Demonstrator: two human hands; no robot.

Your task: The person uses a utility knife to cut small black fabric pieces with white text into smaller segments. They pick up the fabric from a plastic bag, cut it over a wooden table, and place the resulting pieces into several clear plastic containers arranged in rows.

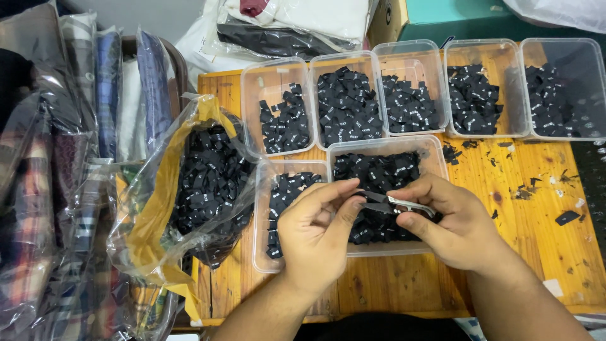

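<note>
Between both hands, held over the near tubs, sits a small black label [372, 197]. The left hand [319, 230] pinches one end w/ thumb and forefinger; the right hand [451, 224] is clamped on metal snips [410, 204], whose blades meet the label's other end. Can't tell if the blades are fully closed.

Progress, judging by how things lie: a lot is done. Straight under the hands, a clear tub [385, 146] holds a deep heap of black labels, and a 2nd tub [260, 218] just left of the left hand is partly full. Beyond the hands, a row of five more tubs [346, 95] runs across the bench [536, 233], each w/ a pile; the left-most one looks thinnest. Still to go: a big plastic bag [189, 183] left of the left hand, bulging w/ labels, approx. as much as several tubs together. So probably mid-way, not near the end.

Black scraps [527, 189] litter the bench to the right of the right hand and beyond it.

Pose: both forearms come in from the near edge and angle toward each other; the hands almost touch, wrists raised off the bench, fingers curled. Far left of the hands, bagged folded cloth [63, 158] is stacked.
</note>
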